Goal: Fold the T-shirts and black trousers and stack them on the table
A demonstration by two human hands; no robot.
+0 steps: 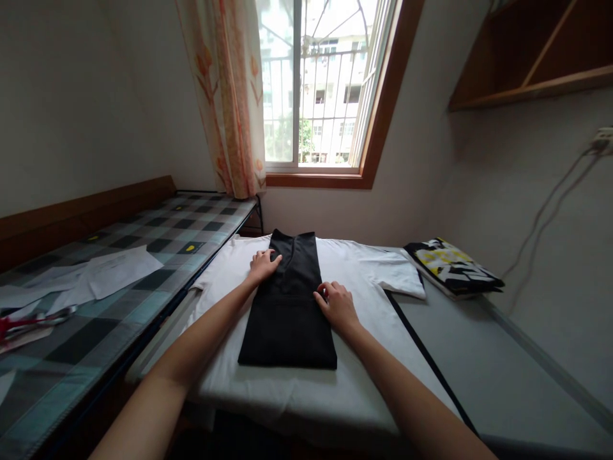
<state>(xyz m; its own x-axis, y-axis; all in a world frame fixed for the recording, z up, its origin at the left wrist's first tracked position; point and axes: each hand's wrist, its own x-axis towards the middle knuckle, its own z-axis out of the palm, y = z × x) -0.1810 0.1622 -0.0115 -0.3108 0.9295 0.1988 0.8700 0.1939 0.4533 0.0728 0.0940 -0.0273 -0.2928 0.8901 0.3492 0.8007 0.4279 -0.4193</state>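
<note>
A black garment (292,319), folded into a long narrow shape, lies on a white T-shirt (368,319) spread over the table. Its far end shows creases and a slanted fold. My left hand (264,264) rests at the upper left edge of the black cloth, fingers bent, fingertips touching it. At its right edge, a little nearer to me, is my right hand (337,304), with curled fingers and the thumb close to the index finger. Whether the right fingertips pinch the edge of the cloth is too small to tell.
A checkered bed (177,220) on the left holds papers (112,271) and a red-handled item (14,327). On the grey tabletop (479,358), at the far right, lies a folded patterned cloth (454,265). Behind are a window and a curtain (234,96); a wooden shelf (531,92) hangs upper right.
</note>
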